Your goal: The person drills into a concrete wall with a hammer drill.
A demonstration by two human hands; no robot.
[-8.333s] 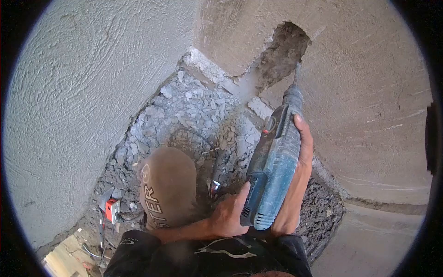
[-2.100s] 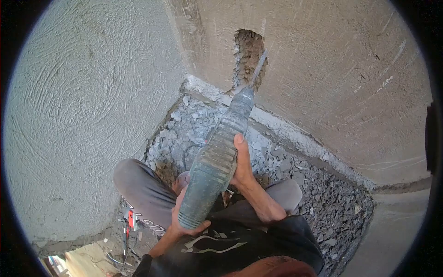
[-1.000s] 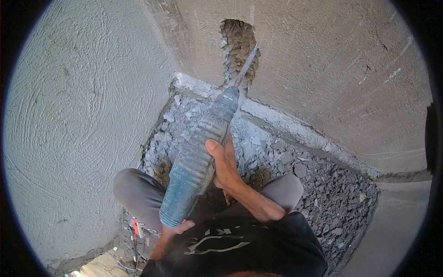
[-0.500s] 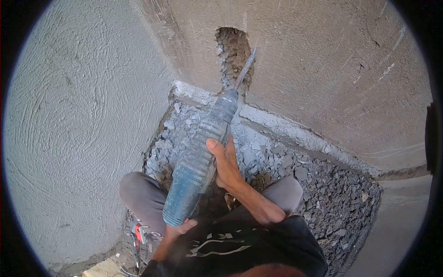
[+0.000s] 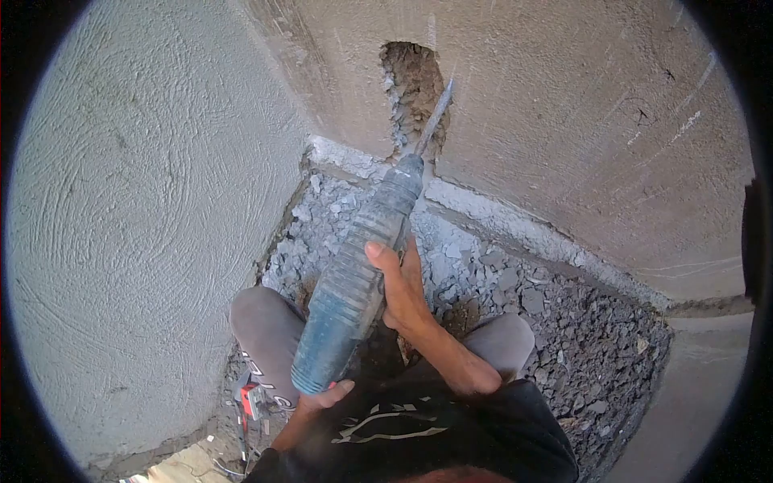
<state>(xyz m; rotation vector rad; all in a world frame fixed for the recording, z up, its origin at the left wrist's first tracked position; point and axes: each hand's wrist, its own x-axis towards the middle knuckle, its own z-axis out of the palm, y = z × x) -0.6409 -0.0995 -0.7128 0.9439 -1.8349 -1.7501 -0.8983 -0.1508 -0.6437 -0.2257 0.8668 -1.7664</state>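
A dusty blue and grey power hammer points up and to the right. Its pointed chisel bit lies over the right edge of a rough, elongated hole in the brown wall. My right hand is wrapped round the middle of the tool's body, with the thumb on top. At the tool's rear end, my left hand grips it from below; most of those fingers are hidden behind the housing.
Broken rubble covers the ground below a whitish ledge. A grey plastered wall stands on the left. A red object with cables lies beside my bent left knee.
The tool, both hands and the hole appear slightly farther right in view. My left knee has shifted right and a little up in the picture. Both hands keep their hold.
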